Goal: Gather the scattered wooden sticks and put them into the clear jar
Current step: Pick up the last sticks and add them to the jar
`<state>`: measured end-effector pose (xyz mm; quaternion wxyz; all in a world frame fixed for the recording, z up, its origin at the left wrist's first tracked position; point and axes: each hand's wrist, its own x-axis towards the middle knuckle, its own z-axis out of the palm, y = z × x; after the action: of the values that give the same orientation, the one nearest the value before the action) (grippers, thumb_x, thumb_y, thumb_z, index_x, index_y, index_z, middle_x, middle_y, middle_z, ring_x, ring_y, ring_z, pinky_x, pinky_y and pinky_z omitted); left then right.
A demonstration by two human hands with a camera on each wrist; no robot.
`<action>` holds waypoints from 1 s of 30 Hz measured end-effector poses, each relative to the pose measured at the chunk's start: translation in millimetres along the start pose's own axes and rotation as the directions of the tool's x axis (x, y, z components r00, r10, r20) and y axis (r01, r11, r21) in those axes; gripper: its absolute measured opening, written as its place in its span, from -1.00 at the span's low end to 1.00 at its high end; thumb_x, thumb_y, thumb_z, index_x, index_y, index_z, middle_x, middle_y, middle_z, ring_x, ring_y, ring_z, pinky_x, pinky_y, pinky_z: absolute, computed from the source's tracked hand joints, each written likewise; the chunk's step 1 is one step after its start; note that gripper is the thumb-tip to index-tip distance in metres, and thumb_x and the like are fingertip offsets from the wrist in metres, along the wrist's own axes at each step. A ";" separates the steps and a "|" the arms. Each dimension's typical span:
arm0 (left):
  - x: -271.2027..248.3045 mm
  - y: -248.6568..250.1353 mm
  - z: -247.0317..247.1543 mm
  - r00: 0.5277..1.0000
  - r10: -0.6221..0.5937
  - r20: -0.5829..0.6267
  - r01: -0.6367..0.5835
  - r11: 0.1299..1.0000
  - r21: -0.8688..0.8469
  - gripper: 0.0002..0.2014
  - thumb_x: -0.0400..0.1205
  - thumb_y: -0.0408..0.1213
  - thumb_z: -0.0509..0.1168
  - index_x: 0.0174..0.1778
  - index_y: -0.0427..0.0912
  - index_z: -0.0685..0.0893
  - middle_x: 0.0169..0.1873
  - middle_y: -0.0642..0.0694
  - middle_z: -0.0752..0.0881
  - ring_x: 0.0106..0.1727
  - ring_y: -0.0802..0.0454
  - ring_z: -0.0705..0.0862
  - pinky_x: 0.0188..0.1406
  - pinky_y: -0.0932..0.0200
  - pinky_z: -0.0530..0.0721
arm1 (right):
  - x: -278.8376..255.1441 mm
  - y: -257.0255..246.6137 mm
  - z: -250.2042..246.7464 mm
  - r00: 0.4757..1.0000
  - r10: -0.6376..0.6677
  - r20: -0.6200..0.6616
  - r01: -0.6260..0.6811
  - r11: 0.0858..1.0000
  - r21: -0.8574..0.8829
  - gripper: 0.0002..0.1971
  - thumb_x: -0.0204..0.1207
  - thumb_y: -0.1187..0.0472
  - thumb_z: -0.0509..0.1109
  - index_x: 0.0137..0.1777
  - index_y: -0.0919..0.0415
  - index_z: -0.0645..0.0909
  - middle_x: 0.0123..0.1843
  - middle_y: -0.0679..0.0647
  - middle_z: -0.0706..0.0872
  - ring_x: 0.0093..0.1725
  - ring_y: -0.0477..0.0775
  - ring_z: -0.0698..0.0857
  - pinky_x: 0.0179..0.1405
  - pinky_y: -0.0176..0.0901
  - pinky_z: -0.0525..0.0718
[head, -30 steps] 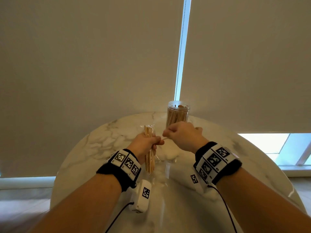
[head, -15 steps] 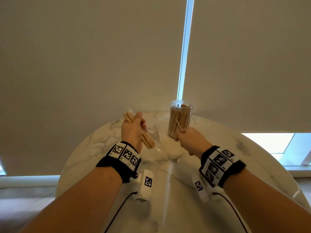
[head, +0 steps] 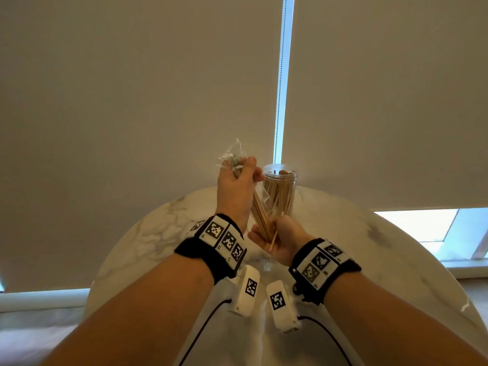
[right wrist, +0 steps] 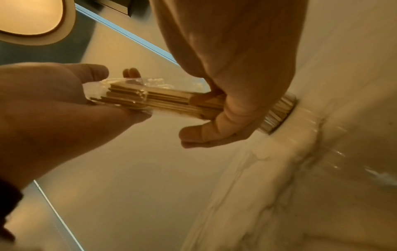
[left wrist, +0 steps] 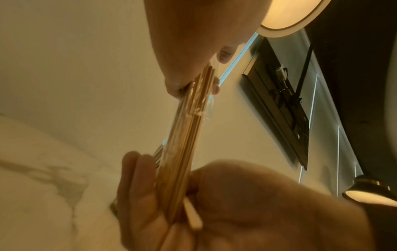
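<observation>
A clear plastic bag [head: 231,157] with a bundle of wooden sticks [head: 260,219] hangs tilted in front of the clear jar [head: 280,192], which stands on the marble table and holds several sticks. My left hand [head: 243,169] grips the bag's upper end. Below it, my right hand [head: 264,233] is curled round the lower ends of the sticks, with one loose stick [head: 273,241] across its palm. In the left wrist view the bundle [left wrist: 184,135] runs from my left fingers down into the right hand [left wrist: 163,195]. The right wrist view shows the bagged sticks [right wrist: 163,99] between both hands, and the jar [right wrist: 279,112] behind.
The round white marble table [head: 369,247] stands against drawn beige blinds. Two white tagged sensor units [head: 249,289] with cables hang under my wrists above the table's near part. A bright window strip [head: 422,228] lies at the right.
My left hand has swung the bag right, up to the jar. My right hand has left the jar's side and taken hold of the sticks' lower ends.
</observation>
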<state>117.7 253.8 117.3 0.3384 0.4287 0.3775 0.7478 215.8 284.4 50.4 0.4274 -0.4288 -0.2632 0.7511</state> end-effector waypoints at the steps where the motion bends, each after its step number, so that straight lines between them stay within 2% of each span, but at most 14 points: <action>1: 1.4 2.2 0.4 1.000 0.000 -0.012 -0.001 1.000 -0.015 -0.89 0.73 -0.19 0.31 0.06 -0.15 0.61 -0.19 -0.11 0.73 -0.16 0.01 0.75 -0.10 0.17 0.68 | -0.1 1.1 -1.8 1.000 0.008 0.001 -0.008 1.000 -0.013 -0.64 0.70 0.38 0.05 0.34 0.48 0.57 -0.19 0.31 0.68 -0.28 0.17 0.75 -0.42 -0.08 0.79; 3: 5.1 5.3 0.3 0.999 0.004 -0.041 -0.005 1.000 -0.031 -0.82 0.75 -0.15 0.28 0.16 -0.16 0.59 -0.18 -0.10 0.74 -0.15 0.04 0.76 -0.07 0.12 0.71 | -1.7 2.8 -4.6 0.999 0.039 0.006 -0.038 0.996 -0.087 -0.65 0.72 0.29 0.07 0.20 0.48 0.65 -0.30 0.24 0.69 -0.42 0.09 0.71 -0.51 -0.18 0.74; 5: 8.6 6.6 -0.6 0.998 0.002 -0.067 -0.005 0.999 -0.045 -0.81 0.76 -0.10 0.24 0.19 -0.12 0.58 -0.18 -0.06 0.75 -0.14 0.05 0.77 0.04 0.02 0.74 | -5.2 2.7 -4.9 0.999 0.045 -0.005 -0.045 0.976 -0.212 -0.61 0.76 0.11 0.11 0.08 0.38 0.69 -0.35 0.17 0.70 -0.52 0.00 0.64 -0.61 -0.24 0.64; 8: 10.3 4.7 -2.1 0.996 -0.031 -0.087 0.027 0.998 -0.055 -0.82 0.78 -0.05 0.19 0.16 -0.06 0.56 -0.17 -0.05 0.76 -0.09 0.03 0.78 0.09 -0.02 0.73 | -10.1 0.8 -1.2 0.998 -0.044 -0.040 0.023 0.904 -0.428 -0.58 0.74 -0.06 0.16 -0.08 0.24 0.68 -0.40 0.05 0.62 -0.60 -0.09 0.43 -0.68 -0.30 0.39; 11: 11.8 1.3 -7.9 0.990 -0.075 -0.122 0.062 0.992 -0.108 -0.82 0.79 -0.05 0.16 0.15 -0.05 0.54 -0.14 -0.08 0.74 -0.10 0.00 0.77 0.08 -0.02 0.72 | -11.8 -2.0 0.0 0.987 -0.150 -0.065 0.087 0.817 -0.570 -0.66 0.70 -0.01 0.15 -0.22 0.15 0.57 -0.45 0.00 0.50 -0.61 -0.08 0.30 -0.65 -0.33 0.30; 16: 23.1 2.8 -32.8 0.958 -0.173 -0.227 0.102 0.951 -0.291 -0.81 0.80 -0.06 0.12 0.14 -0.11 0.49 -0.13 -0.16 0.74 -0.11 -0.09 0.75 0.02 -0.07 0.73 | -10.7 -10.4 -20.2 0.958 -0.272 -0.097 0.120 0.679 -0.724 -0.69 0.64 0.04 0.19 -0.26 0.16 0.56 -0.43 0.03 0.49 -0.57 -0.03 0.35 -0.58 -0.29 0.35; 19: 25.1 -1.7 -48.8 0.941 -0.205 -0.269 0.112 0.939 -0.325 -0.73 0.81 0.01 0.07 0.10 -0.13 0.47 -0.11 -0.18 0.76 -0.08 -0.13 0.78 0.09 -0.11 0.71 | -11.0 -19.2 -36.1 0.942 -0.320 -0.098 0.117 0.591 -0.798 -0.67 0.68 0.07 0.14 -0.26 0.20 0.54 -0.40 0.08 0.48 -0.53 0.02 0.37 -0.52 -0.19 0.38; 24: 19.6 -21.3 -71.3 0.884 -0.317 -0.344 0.246 0.940 -0.235 -0.63 0.79 0.15 0.00 0.05 -0.07 0.52 -0.07 -0.11 0.77 0.02 -0.04 0.72 0.17 -0.01 0.63 | -13.6 -30.2 -55.1 0.928 -0.358 -0.106 0.086 0.481 -0.872 -0.64 0.72 0.13 0.10 -0.29 0.21 0.53 -0.39 0.11 0.46 -0.48 0.05 0.37 -0.49 -0.15 0.39; 26: 19.5 -33.1 -77.0 0.851 -0.373 -0.370 0.338 0.928 -0.158 -0.61 0.78 0.18 -0.02 0.04 -0.02 0.56 -0.02 -0.06 0.76 0.07 -0.03 0.69 0.06 0.04 0.60 | -14.8 -32.1 -58.2 0.927 -0.361 -0.097 0.084 0.454 -0.887 -0.63 0.74 0.15 0.08 -0.29 0.21 0.52 -0.37 0.12 0.46 -0.46 0.06 0.38 -0.47 -0.15 0.40; 28: 19.0 -45.8 -82.9 0.825 -0.433 -0.362 0.440 0.895 -0.070 -0.56 0.73 0.24 0.10 0.17 -0.08 0.58 0.02 -0.08 0.73 0.02 -0.03 0.68 -0.09 0.06 0.60 | -14.3 -33.0 -59.7 0.927 -0.358 -0.114 0.075 0.473 -0.878 -0.64 0.73 0.15 0.09 -0.27 0.21 0.53 -0.36 0.12 0.47 -0.45 0.05 0.37 -0.49 -0.16 0.40; 29: 17.8 -50.4 -86.7 0.813 -0.470 -0.345 0.497 0.868 -0.010 -0.39 0.60 0.32 0.26 0.29 -0.16 0.57 -0.01 -0.10 0.71 -0.04 -0.04 0.68 -0.09 0.04 0.66 | -13.4 -33.0 -60.0 0.928 -0.347 -0.134 0.072 0.519 -0.851 -0.64 0.72 0.13 0.09 -0.27 0.21 0.54 -0.38 0.10 0.46 -0.47 0.03 0.36 -0.52 -0.19 0.38; 30: 16.1 -54.6 -90.6 0.789 -0.520 -0.327 0.565 0.824 0.054 -0.07 0.35 0.43 0.45 0.41 -0.24 0.53 -0.07 -0.13 0.71 -0.09 -0.07 0.69 -0.04 -0.02 0.74 | -12.9 -32.6 -59.4 0.930 -0.333 -0.157 0.067 0.573 -0.817 -0.64 0.71 0.10 0.10 -0.27 0.21 0.54 -0.40 0.08 0.45 -0.50 0.02 0.33 -0.55 -0.22 0.35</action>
<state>39.9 268.8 45.3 0.4454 0.2082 0.5858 0.6443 284.4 291.1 51.3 0.3064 -0.6477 -0.5521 0.4263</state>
